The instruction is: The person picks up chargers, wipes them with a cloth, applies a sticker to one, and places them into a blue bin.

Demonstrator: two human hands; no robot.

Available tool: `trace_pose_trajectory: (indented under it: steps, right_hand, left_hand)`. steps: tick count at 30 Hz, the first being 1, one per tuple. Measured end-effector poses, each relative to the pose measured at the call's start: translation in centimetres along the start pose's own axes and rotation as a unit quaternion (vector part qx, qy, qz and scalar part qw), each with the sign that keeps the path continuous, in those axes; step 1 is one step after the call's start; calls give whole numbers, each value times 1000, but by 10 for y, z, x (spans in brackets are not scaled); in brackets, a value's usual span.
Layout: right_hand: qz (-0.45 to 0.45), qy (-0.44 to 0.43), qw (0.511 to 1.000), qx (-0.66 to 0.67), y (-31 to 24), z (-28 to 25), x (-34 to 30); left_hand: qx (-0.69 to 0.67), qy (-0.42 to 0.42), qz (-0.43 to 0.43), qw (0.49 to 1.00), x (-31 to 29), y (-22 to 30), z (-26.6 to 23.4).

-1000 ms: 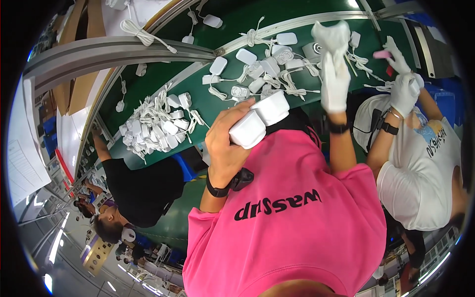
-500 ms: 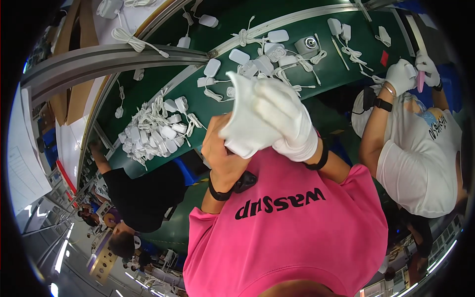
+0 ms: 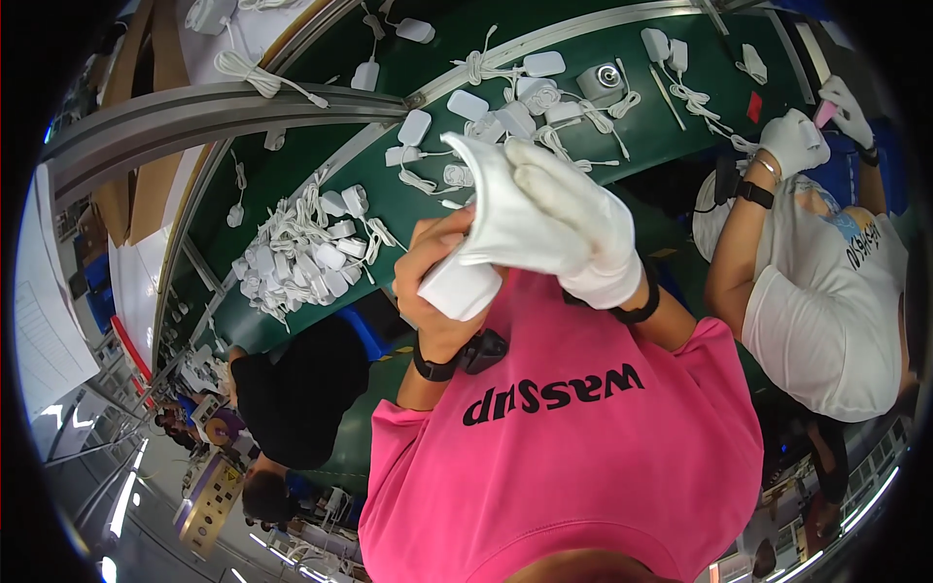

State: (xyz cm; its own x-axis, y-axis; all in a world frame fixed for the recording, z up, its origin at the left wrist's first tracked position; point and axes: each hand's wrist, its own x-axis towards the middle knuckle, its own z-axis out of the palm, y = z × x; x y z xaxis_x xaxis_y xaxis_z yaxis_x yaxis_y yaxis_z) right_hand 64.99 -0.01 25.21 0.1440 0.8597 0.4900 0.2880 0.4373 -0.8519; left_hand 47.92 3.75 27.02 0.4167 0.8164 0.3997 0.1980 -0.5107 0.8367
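Note:
My left hand [image 3: 428, 296], bare with a dark band at the wrist, is closed around a white boxy block [image 3: 462, 288] that looks like a power adapter. Its fingertips lie by the flared cuff of a loose white glove [image 3: 486, 209]. My right hand [image 3: 583, 214] wears a white glove and grips that loose glove, its cuff pointing left. Part of the loose glove is hidden by the gloved fingers. Both hands are close together, raised in front of the pink shirt [image 3: 564, 457], near the green work surface [image 3: 622, 180].
A heap of white adapters with cables [image 3: 296, 257] lies at left, and more adapters [image 3: 515, 117] lie beyond my hands. A metal rail [image 3: 224, 112] crosses the upper left. One co-worker in white gloves [image 3: 795, 144] is at right; another in black [image 3: 301, 398] is at left.
My left hand has drawn back a little from the glove's cuff, and the white block now shows in it. My right hand has shifted slightly right. The right co-worker's hands have moved apart.

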Motion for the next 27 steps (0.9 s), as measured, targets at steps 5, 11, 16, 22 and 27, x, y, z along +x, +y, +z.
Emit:
trace_pose_trajectory:
  steps: [5,11,16,22,27]
  right_hand:
    - [145,58,961,226,-15,-2,0]
    - [101,-19,986,128,-22,-15,17]
    - [-119,2,988,-96,-6,10,8]
    - [165,-130,974,-79,32,-11,-39]
    - [347,173,870,-303,158,-52,-120]
  left_hand:
    - [-127,37,-33,991,-6,-11,2]
    - [-134,6,-5,991,-2,-13,-3]
    - [-73,-22,-7,997,-1,-11,-6]
    - [-115,74,-21,990,-18,-26,-11]
    - [-283,164,-279,903,-13,-33,-14]
